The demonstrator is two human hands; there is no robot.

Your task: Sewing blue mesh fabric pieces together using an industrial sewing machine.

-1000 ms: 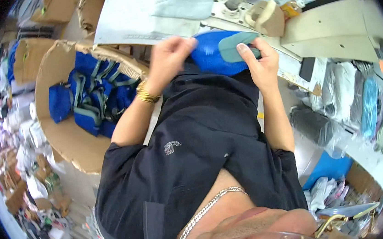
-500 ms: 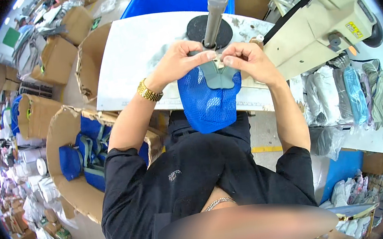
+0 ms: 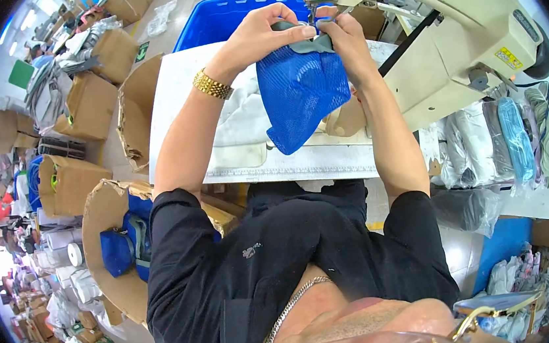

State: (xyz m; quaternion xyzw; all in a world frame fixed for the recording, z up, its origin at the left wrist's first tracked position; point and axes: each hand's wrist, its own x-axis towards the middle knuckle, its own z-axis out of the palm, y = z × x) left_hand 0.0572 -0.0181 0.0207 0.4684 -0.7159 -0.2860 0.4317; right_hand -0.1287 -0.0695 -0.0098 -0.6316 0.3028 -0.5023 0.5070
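Note:
A blue mesh piece [image 3: 301, 96] with a grey-green fabric part [image 3: 308, 44] on its top end hangs below the presser foot and needle area [image 3: 312, 12] of a cream sewing machine [image 3: 464, 14]. My left hand [image 3: 264, 32], with a gold watch at the wrist, grips the top left of this piece. My right hand [image 3: 349, 44] holds the top right, its fingers bent at the grey-green part, just beside the needle bar. Whether the fabric lies under the foot is too small to tell. Pale cloth [image 3: 240, 155] lies on the white table [image 3: 173, 75] behind.
A blue plastic bin [image 3: 198, 27] stands beyond the table. At left, a torn carton [image 3: 97, 215] holds several blue pieces [image 3: 117, 253], with more cartons [image 3: 74, 184] and piled goods around. Wrapped bundles [image 3: 479, 135] sit at right.
Both hands have lifted the mesh piece from my lap at the table edge, forward and up to the machine's needle. The machine's head and the blue bin have come into fuller view.

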